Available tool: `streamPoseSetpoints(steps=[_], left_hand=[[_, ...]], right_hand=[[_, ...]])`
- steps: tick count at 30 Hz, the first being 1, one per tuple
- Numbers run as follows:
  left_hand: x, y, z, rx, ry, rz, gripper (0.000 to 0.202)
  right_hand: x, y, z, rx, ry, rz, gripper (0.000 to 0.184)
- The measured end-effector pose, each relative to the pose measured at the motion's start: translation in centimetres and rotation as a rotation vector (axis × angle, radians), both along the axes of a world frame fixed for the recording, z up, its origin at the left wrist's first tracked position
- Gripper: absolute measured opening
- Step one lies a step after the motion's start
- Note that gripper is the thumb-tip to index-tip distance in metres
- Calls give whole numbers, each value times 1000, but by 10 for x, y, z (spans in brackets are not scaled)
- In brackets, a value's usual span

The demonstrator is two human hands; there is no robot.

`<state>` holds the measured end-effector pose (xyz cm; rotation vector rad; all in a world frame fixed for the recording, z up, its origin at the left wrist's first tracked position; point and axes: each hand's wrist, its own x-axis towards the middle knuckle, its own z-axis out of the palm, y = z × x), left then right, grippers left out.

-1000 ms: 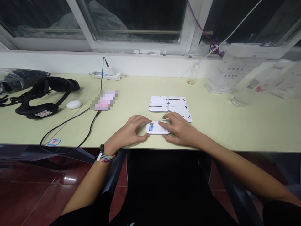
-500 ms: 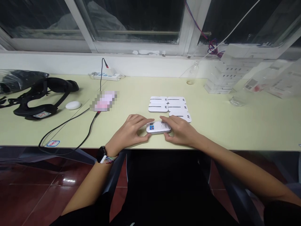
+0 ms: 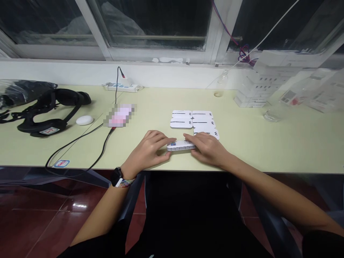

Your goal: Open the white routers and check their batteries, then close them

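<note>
Between my hands, near the table's front edge, is a flat white rounded device [image 3: 180,145] with a small blue label and fine print on top. Its long side faces me, with a row of dark marks along it. My left hand [image 3: 154,147] pinches the left end between thumb and fingers. At the other end my right hand [image 3: 205,147] grips it the same way, covering that corner. Just beyond lie several similar white devices [image 3: 181,123] in two columns, each with a black line and a "W"-like mark; my right hand partly overlaps the nearest one [image 3: 215,133].
To the left are a black headset [image 3: 57,127], a white oval object [image 3: 84,120] and a blurred-out phone-like item [image 3: 120,115] on a black cable [image 3: 92,165]. A power strip [image 3: 122,87] lies by the wall. White boxes [image 3: 252,96] and clear bottles [image 3: 272,114] stand right.
The device in my hands has tipped, so its top shows less and its marked side shows more. My right thumb has shifted slightly right, while the other devices stay put.
</note>
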<state>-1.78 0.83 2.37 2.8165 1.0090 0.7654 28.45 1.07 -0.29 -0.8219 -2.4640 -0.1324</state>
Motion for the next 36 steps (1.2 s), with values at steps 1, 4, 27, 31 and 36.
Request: streamPoseSetpoints(steps=[1, 4, 27, 31, 36], left_hand=[[0, 1, -1, 0, 8, 1, 42], [-2, 3, -3, -23, 33, -1, 43], [4, -1, 1, -90, -84, -140, 46], [1, 0, 0, -133, -124, -130, 45], [-1, -2, -4, -160, -219, 7, 44]], right_hand=[[0, 0, 0, -2, 0, -1, 58], [-1, 0, 0, -14, 14, 2, 72], [-5, 3, 3, 32, 86, 51, 35], [-3, 3, 3, -36, 95, 39, 35], [-3, 3, 8, -243, 200, 76, 41]])
